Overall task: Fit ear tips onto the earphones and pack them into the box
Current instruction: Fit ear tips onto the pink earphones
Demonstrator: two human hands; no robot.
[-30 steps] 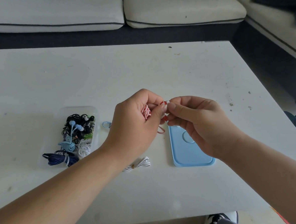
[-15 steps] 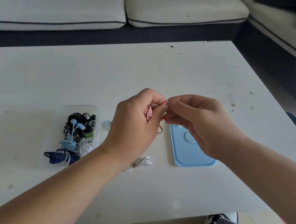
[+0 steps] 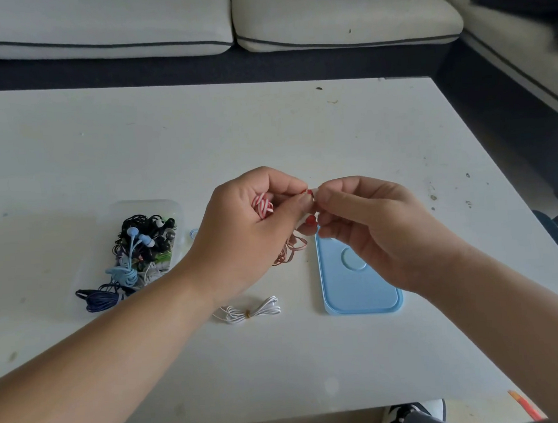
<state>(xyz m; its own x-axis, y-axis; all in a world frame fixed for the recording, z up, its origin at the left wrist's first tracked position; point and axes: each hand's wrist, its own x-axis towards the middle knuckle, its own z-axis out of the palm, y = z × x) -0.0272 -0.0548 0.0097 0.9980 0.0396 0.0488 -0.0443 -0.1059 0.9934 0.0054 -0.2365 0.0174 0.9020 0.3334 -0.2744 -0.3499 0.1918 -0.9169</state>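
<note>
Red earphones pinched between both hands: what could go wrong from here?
1. The left hand and right hand work the red earphones in a fingertip grip; a small ear tip could slip onto the white table.
2. The loose red cable loops hanging below could snag.
3. The clear plastic box looks heaped; another set may spill out.

The red earphones [image 3: 311, 220], cord striped red and white, are held above the desk [image 3: 266, 130]; a clear box [image 3: 170, 207] at left holds tangled earphones [image 3: 142, 245], a blue lid [image 3: 361, 291] flat at right.
</note>
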